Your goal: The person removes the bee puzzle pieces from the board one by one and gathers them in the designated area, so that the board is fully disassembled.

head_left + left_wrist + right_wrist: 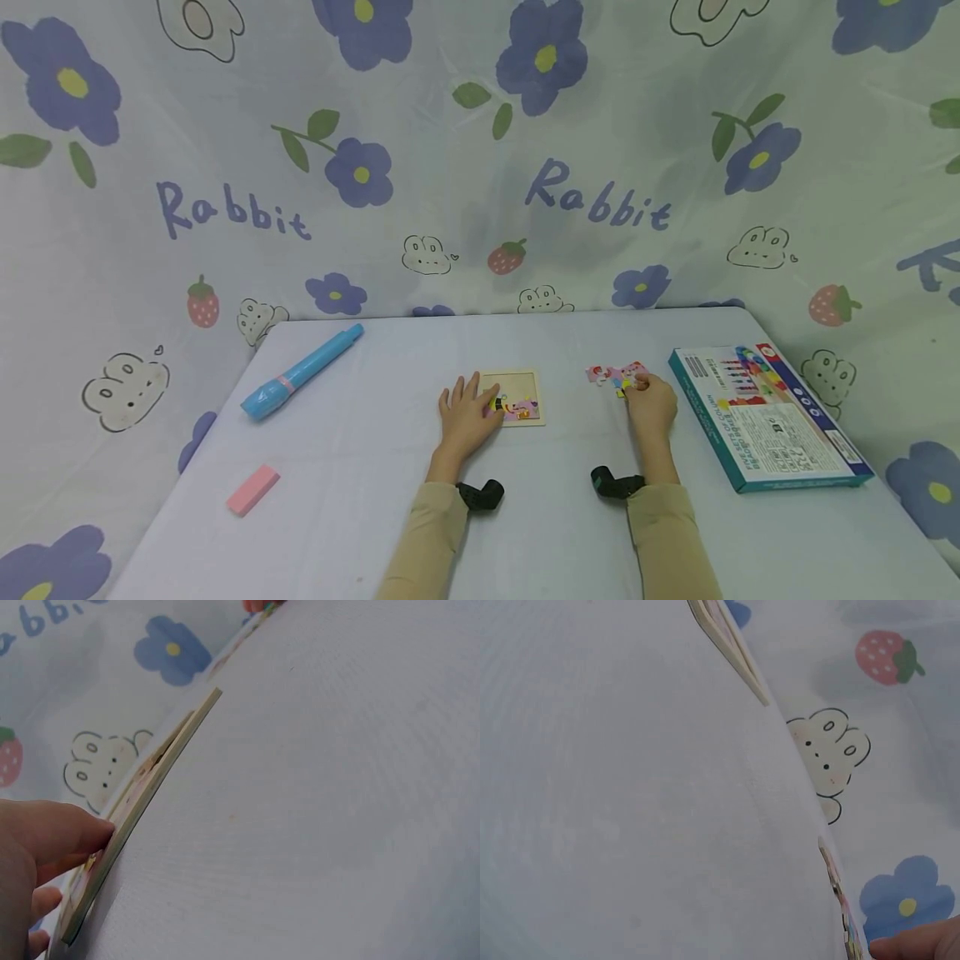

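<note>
A square wooden puzzle tray (542,400) lies mid-table with joined colourful pieces (521,408) along its lower part. My left hand (467,421), fingers spread, rests over its left side; in the left wrist view the thumb of that hand (45,840) touches the edge of the tray (150,791). My right hand (651,408) is at the loose puzzle pieces (615,375) to the right, fingers bent over their right end. In the right wrist view a fingertip of that hand (919,941) is beside the pieces (840,896); whether it pinches one is unclear.
A teal-edged box (772,417) lies at the right. On the left are a blue pen-shaped object (303,371) and a pink block (253,490). Black wrist devices sit on both wrists. Behind the white table (337,517) hangs a flowered cloth (450,167).
</note>
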### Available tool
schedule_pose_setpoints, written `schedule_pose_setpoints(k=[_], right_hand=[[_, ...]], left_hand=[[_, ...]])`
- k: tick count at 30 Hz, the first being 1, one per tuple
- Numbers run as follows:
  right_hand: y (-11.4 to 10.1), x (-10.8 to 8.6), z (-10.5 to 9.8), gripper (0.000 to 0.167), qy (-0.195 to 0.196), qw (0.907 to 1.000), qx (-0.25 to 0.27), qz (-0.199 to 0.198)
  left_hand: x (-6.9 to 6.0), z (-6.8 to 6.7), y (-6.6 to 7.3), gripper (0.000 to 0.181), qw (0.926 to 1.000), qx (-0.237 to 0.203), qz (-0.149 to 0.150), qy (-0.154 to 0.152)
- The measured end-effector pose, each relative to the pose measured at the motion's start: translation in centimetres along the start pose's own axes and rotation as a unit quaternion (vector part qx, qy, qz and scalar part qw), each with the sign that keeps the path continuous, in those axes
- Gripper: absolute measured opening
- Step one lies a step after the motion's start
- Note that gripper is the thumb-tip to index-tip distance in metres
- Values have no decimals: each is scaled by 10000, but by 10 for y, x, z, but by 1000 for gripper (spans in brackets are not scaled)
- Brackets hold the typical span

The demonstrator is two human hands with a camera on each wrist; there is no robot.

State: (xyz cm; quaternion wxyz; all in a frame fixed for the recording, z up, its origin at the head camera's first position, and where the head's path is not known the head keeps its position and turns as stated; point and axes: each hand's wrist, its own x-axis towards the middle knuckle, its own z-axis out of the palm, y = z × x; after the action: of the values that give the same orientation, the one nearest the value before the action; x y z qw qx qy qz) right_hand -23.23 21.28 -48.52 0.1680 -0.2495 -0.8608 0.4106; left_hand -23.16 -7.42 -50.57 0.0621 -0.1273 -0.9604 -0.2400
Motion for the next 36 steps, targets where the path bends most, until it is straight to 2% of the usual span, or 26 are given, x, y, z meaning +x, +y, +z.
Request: schedule_pose_setpoints(k=[4,8,13,16,21,29,36], right_hand=[[-5,-1,4,29,2,9997,196,-145],[-12,-4,11,29,-163,9979,505,-376],[-21,-11,24,31,-878,9883,1035,-690],[-27,-15,34,33,-1300,9811,1227,-745],[-39,-22,46,33,-1567,9759,1248,-869],[-53,-32,58,30,-1762,9680,1427,-1074],[-63,-45,72,28,-2067,9617,1088,-1435]], left_hand=[[0,-1,1,49,10000,-53,14,10],[0,-2,2,50,9999,-94,31,19],[0,-2,1,52,9999,-98,21,1],[0,-2,1,52,10000,-88,6,-28],[1,-1,0,54,10000,5,-19,-54],[1,-2,0,59,10000,5,-34,-53],[3,-1,-1,66,9995,246,-155,-119]])
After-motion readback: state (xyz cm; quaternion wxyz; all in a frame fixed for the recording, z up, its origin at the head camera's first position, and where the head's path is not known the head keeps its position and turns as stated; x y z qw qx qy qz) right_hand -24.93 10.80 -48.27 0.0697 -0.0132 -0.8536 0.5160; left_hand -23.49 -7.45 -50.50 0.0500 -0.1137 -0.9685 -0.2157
